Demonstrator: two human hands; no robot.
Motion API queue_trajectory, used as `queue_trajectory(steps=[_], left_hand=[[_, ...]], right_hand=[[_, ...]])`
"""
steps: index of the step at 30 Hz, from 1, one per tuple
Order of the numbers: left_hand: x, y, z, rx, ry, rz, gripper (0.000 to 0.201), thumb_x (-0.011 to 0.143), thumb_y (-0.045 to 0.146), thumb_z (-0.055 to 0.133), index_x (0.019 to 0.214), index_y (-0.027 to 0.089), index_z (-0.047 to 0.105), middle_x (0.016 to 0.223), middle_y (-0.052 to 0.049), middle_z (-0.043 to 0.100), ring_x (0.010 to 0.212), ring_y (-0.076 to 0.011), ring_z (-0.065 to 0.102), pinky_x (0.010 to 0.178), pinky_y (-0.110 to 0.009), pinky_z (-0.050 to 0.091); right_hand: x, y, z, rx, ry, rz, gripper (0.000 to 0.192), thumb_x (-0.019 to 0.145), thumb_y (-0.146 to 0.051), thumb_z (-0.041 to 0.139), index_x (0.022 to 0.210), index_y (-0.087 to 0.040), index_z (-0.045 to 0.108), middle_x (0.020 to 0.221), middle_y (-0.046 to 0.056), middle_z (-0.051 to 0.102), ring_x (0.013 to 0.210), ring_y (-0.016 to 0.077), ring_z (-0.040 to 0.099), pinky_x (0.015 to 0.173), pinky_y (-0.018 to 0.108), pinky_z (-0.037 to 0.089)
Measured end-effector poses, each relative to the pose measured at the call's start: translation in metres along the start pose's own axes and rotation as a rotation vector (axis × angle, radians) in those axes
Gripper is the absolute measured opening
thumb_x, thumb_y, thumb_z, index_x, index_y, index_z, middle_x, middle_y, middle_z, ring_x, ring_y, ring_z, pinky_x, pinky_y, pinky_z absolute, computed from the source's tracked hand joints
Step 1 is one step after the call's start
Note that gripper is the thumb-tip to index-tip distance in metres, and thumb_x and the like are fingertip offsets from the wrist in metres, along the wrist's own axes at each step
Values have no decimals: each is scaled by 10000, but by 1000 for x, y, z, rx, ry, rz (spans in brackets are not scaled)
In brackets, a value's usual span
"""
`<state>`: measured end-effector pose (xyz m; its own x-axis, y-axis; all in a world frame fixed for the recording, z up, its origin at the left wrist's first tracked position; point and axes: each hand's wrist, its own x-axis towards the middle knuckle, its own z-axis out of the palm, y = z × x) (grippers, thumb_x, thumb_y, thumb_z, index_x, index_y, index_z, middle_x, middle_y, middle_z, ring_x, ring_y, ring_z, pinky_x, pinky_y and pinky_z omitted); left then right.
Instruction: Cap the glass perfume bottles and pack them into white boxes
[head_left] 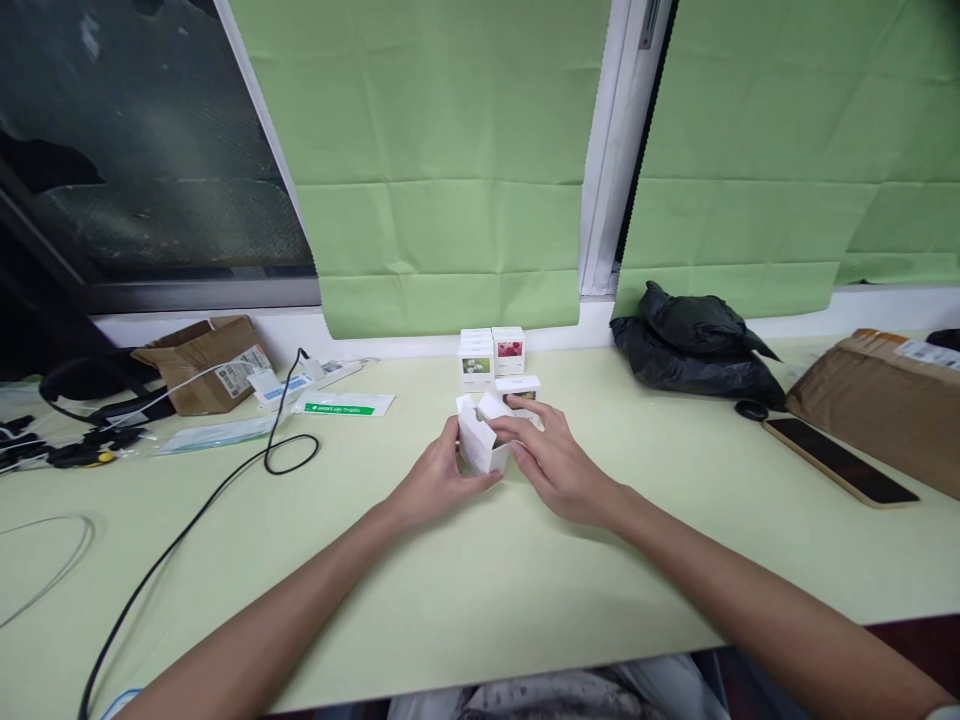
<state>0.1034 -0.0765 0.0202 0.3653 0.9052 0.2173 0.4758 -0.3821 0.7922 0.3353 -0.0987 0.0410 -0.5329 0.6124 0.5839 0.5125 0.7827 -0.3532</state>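
My left hand (439,472) is closed round a small white cardboard box (478,446), thumb along its near lower edge. The box is tilted, its top flaps standing up and open. At the opening, the index finger and thumb of my right hand (559,460) grip the box's right edge; anything inside is hidden. Just behind my right fingers lies another white box (517,385), partly covered. Farther back stand several small white boxes with a green and white flower picture (476,366), beside white boxes with a red picture (510,350).
On the left are a brown carton (202,370), a black cable (202,515), a white and green packet (345,404) and a white power strip (337,372). Black plastic bags (694,345), a phone (840,460) and a large brown carton (885,400) lie on the right.
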Motion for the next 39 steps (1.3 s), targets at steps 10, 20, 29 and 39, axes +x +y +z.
queue_trajectory(steps=[10,20,29,39], left_hand=[[5,-13,-2,279,222,119,619,838,454,792,1343,236,507,1267,-98,629,1158,-320,635,867,-422,538],[6,-11,-8,401,197,289,790,789,298,825,1459,268,408,1373,-101,595,1297,-330,577,1017,-463,533],[-1,4,-7,349,-5,401,765,800,237,786,1469,298,419,1450,-76,581,1327,-304,564,1058,-455,525],[-1,1,-7,275,-27,304,788,777,249,805,1481,311,456,1482,-92,575,1375,-343,543,1105,-501,498]], right_hand=[[-2,8,0,-93,-33,-91,535,1044,-73,407,1472,-351,569,1518,36,583,1555,342,283,1196,626,351],[2,23,-6,87,61,-23,422,1036,-120,503,1378,-341,613,1364,43,649,1345,271,480,1153,512,438],[-2,33,7,-33,16,34,223,824,-74,738,963,-248,732,1348,105,450,1262,336,410,1026,509,498],[-7,43,22,196,64,77,166,846,-97,679,903,-235,751,1506,81,466,1363,327,469,1041,514,523]])
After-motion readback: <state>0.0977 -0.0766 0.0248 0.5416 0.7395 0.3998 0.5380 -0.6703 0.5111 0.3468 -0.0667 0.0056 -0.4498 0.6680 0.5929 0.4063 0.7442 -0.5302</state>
